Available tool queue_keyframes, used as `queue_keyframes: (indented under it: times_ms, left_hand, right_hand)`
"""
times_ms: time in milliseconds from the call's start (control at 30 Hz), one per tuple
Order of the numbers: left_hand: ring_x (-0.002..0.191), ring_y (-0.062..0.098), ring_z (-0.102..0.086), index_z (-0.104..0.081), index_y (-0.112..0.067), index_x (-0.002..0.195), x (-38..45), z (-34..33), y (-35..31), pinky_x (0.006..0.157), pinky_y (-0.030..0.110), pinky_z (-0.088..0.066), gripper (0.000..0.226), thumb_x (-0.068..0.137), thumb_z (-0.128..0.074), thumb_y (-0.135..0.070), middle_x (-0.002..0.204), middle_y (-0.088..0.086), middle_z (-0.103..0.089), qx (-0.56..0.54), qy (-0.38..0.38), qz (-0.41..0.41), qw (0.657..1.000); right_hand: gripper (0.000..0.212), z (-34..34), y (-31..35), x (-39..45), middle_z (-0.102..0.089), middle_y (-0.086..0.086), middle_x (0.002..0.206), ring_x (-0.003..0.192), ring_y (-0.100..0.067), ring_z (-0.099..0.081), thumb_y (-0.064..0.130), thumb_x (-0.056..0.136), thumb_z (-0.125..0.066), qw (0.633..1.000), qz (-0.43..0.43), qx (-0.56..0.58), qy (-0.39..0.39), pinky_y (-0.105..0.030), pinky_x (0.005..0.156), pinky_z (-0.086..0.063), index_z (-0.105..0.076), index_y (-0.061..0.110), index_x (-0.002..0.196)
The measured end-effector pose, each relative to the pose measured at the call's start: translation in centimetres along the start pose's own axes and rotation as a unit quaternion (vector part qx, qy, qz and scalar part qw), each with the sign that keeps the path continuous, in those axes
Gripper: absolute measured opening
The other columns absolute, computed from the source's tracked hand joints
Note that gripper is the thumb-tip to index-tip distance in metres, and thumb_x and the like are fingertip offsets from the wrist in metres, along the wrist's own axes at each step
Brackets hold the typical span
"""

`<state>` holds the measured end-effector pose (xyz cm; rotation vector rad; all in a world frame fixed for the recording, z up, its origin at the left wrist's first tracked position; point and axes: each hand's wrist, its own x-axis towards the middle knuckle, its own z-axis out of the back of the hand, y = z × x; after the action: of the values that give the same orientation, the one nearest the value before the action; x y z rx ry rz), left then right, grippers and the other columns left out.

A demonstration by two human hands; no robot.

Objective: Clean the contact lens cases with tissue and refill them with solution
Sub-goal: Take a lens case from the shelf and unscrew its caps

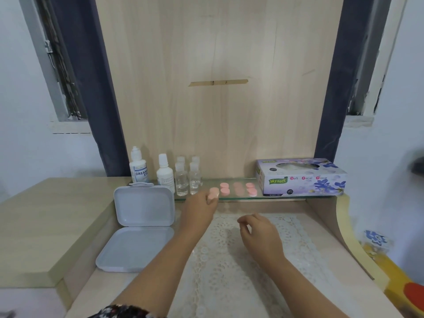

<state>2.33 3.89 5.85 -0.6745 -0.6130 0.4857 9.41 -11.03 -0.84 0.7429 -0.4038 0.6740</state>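
With your left hand [202, 206] pinched on the leftmost pink case [213, 193] at the glass shelf [238, 198] edge, lift it straight clear of its neighbours toward your empty, loosely curled right hand [259, 232].

Single head cam, wide-angle, looking fwd and down over tabletop [252, 283] toward glass shelf [231, 198] and wood back panel [218, 111]; close range, arms entering from bottom.

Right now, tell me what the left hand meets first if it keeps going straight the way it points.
Probably the next pink lens case on the glass shelf. The left hand, already gripping one pink case, points up-right toward it; depth is unclear.
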Motion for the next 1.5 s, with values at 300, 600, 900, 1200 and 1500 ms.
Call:
queue_keyframes:
  times_ms: [300, 600, 900, 1200, 1500]
  left_hand:
    - [0.064, 0.009, -0.049, -0.063, -0.028, 0.099, -4.2, -2.5, 3.2, 0.060, 0.027, -0.038, 0.016, 0.091, -0.057, -0.041, 0.073, -0.009, -0.051, -0.028, 0.127, -0.016, 0.991]
    - [0.109, 0.016, -0.036, -0.057, -0.036, 0.125, -4.5, -4.5, 4.6, 0.096, 0.027, -0.034, 0.031, 0.098, -0.045, -0.044, 0.103, -0.004, -0.042, 0.078, 0.201, -0.047, 0.975]
    - [0.109, 0.015, -0.038, -0.051, -0.035, 0.135, -4.6, -5.8, 5.1, 0.095, 0.027, -0.035, 0.035, 0.100, -0.046, -0.033, 0.117, -0.005, -0.047, 0.112, 0.153, -0.062, 0.980]
    - [0.102, 0.013, -0.041, -0.061, -0.038, 0.123, -4.2, -5.7, 4.8, 0.091, 0.028, -0.038, 0.028, 0.097, -0.052, -0.037, 0.102, -0.012, -0.046, 0.082, 0.155, -0.045, 0.983]
    - [0.098, 0.014, -0.040, -0.063, -0.039, 0.118, -4.5, -6.1, 4.8, 0.088, 0.030, -0.039, 0.025, 0.096, -0.051, -0.037, 0.107, -0.012, -0.052, 0.099, 0.127, -0.041, 0.986]
  right_hand:
    - [0.052, 0.1, -0.6, -1.9, -0.053, 0.008, 0.129, 0.119, -0.013, -0.048, 0.021, 0.092, -0.053, 0.992, -0.073, 0.069, 0.081, -0.031, 0.098, -0.042, -0.043, 0.028, 0.142]
    - [0.050, -0.5, -1.1, -1.4, -0.050, 0.002, 0.137, 0.127, -0.018, -0.041, 0.021, 0.091, -0.050, 0.984, -0.041, 0.024, 0.174, -0.036, 0.108, -0.031, -0.046, 0.021, 0.141]
    - [0.030, -1.4, -2.1, -1.3, -0.057, 0.006, 0.112, 0.107, -0.013, -0.048, 0.032, 0.094, -0.056, 0.989, -0.060, 0.037, 0.132, -0.032, 0.098, -0.039, -0.063, 0.023, 0.121]
    - [0.023, -1.9, -2.7, -1.3, -0.058, 0.010, 0.106, 0.100, -0.009, -0.046, 0.028, 0.093, -0.058, 0.992, -0.051, 0.041, 0.111, -0.032, 0.095, -0.040, -0.066, 0.022, 0.114]
    - [0.021, -2.4, -2.9, -1.3, -0.054, 0.012, 0.097, 0.096, -0.010, -0.047, 0.024, 0.092, -0.060, 0.994, -0.045, 0.039, 0.097, -0.032, 0.092, -0.042, -0.068, 0.020, 0.111]
